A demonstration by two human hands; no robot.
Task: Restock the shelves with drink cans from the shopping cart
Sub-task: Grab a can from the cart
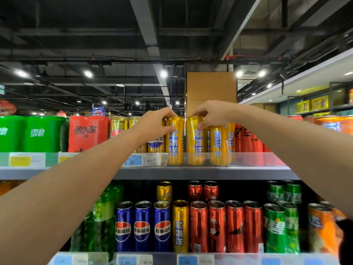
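Gold cans upright on top shelf, each hand's fingers pinching one rim

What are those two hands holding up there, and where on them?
Each holds a gold can by its top: left hand on the left can, right hand on the right can.
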